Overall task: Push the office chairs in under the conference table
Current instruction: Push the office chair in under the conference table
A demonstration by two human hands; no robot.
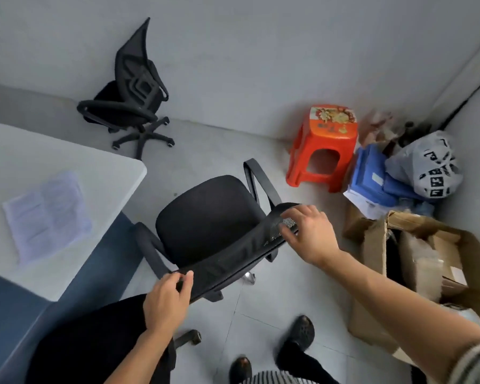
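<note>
Under your fingers is the mesh backrest (233, 253) of the black office chair (208, 214): left hand (168, 297) and right hand (311, 234) each grip its top edge, spread wide to steer the seat under the conference table (67, 151) just beyond

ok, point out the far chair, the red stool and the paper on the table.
far chair (135, 76), head view, backrest mesh
red stool (333, 121), head view, printed seat top
paper (47, 214), head view, sheet's middle
</note>
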